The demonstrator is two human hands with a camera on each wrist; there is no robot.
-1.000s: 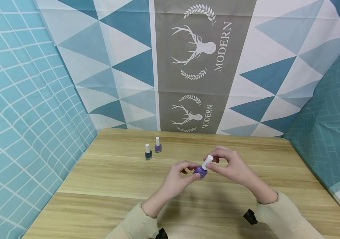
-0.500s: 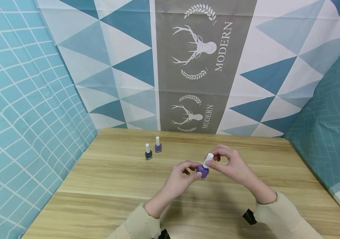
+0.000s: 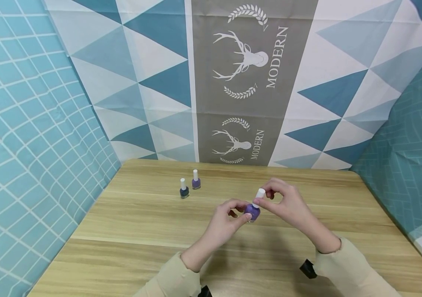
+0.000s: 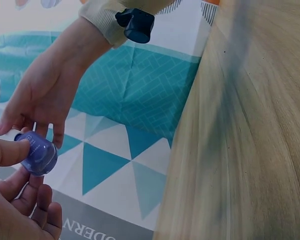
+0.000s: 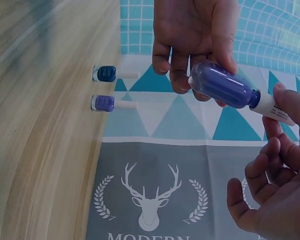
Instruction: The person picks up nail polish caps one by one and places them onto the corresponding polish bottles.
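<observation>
A purple nail polish bottle (image 3: 253, 212) is held up over the table, tilted, its white cap (image 3: 260, 194) pointing up and to the right. My left hand (image 3: 223, 222) pinches the glass body between thumb and fingers. The cap is pinched by the thumb and fingertips of my right hand (image 3: 288, 206). From the right wrist, a short dark neck (image 5: 254, 98) shows between glass and cap, and small print runs along the cap. In the left wrist view the bottle (image 4: 39, 154) hides much of the cap.
Further back on the wooden table (image 3: 140, 222), left of my hands, stand two more nail polish bottles: a dark blue one (image 3: 184, 192) and a purple one (image 3: 196, 183), both upright with white caps. Patterned cloth hangs behind and at the sides.
The bottle and both hands have shifted slightly right and up. My right fingers have changed their angle around the cap. The two standing bottles are unmoved.
</observation>
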